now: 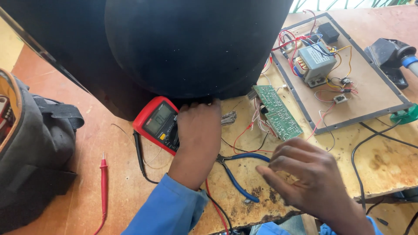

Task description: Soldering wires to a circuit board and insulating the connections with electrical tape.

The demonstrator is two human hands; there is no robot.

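While my left hand (pixel 198 130) rests on the red meter (pixel 157 123), fingers curled over its dial, my right hand (pixel 311 176) hovers with fingers spread, holding nothing, above the blue-handled pliers (pixel 239 174) on the table (pixel 383 161), near the green circuit board (pixel 278 112).
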